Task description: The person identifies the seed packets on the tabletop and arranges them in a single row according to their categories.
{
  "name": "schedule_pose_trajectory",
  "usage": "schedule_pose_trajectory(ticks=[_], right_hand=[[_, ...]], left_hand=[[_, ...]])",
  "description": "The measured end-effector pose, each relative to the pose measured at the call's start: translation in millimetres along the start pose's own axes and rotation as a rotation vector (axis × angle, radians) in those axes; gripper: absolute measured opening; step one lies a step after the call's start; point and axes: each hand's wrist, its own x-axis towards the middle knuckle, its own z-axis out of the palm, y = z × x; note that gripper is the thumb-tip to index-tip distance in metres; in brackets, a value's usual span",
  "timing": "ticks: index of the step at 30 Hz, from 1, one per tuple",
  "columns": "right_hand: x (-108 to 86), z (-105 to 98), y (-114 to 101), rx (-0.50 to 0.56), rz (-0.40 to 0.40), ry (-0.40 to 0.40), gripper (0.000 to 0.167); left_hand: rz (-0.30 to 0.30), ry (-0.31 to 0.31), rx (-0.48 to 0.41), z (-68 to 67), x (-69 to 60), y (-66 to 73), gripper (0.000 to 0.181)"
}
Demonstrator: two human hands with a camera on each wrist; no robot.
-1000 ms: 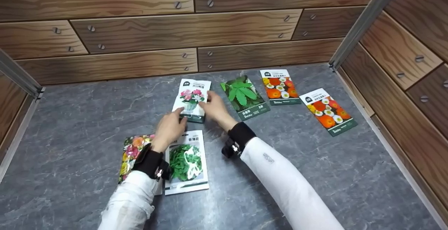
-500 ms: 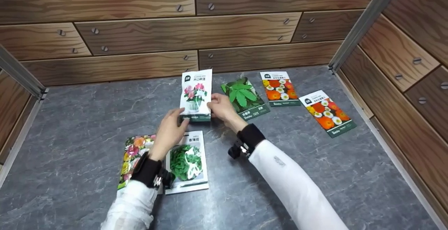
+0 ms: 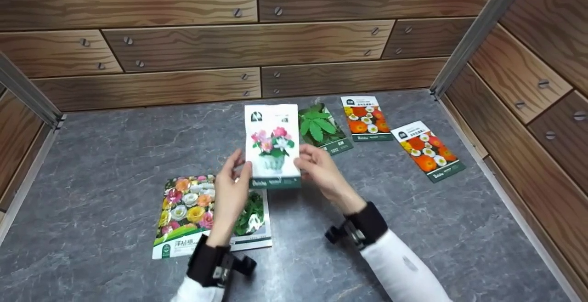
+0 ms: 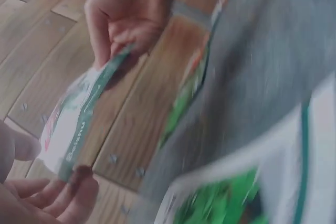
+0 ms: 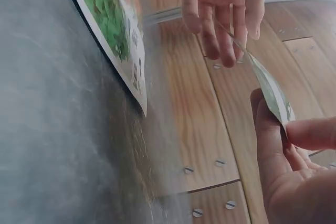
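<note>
White flower pkt (image 3: 272, 143): raised off counter (image 3: 115, 145), pinched at opp. side edges by my L grip (image 3: 230, 190) & R grip (image 3: 325, 174); leaf pkt (image 3: 318, 125) partly behind.

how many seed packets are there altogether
6: pink-flower packet between left hand and right hand; green-leaf packet partly behind; orange-flower packet back right, another farther right; mixed-flower packet, leafy-herb packet front left. More may be hidden underneath.
</note>
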Motion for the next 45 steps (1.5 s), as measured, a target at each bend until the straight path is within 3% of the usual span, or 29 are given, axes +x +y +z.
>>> schedule_pose_trajectory(ticks=[3, 6, 13, 19, 25, 31, 36, 45], right_hand=[[-16.0, -4.0, 1.0, -0.03, -0.029, -0.019, 0.036], [-28.3, -7.0, -0.9, -0.099, -0.053, -0.022, 0.034], [-50.6, -18.0, -9.6, -0.41, -0.149, 0.065, 0.034], [-56.6, -22.8, -12.9, -0.482, -0.167, 0.179, 0.062], [-61.9, -24.0, -14.5, -0.631, -0.214, 0.236, 0.065], [-64.0, -24.0, -13.9, -0.764, -0.201, 0.206, 0.065], [-61.5, -25.0, -9.7, -0.791, -0.174, 0.158, 0.067], [-59.1, -31.1, 0.7, -0.893, -0.054, 0.029, 0.072]], left_hand=[[-0.026, 0.007, -0.079, 7.7, -11.8, 2.9, 0.047], [-0.008, 0.006, -0.112, 12.5, -22.7, 5.0, 0.045], [0.082, -0.02, -0.023, 18.9, -39.9, 5.6, 0.043], [0.168, -0.016, 0.079, 28.0, -46.6, 8.6, 0.042], [0.207, -0.018, 0.146, 32.4, -46.5, 10.7, 0.044], [0.205, -0.049, 0.317, 31.4, -46.1, 11.0, 0.05], [0.191, -0.111, 0.479, 31.3, -51.5, 11.3, 0.062], [0.262, -0.185, 0.684, 33.2, -57.3, 2.3, 0.061]])
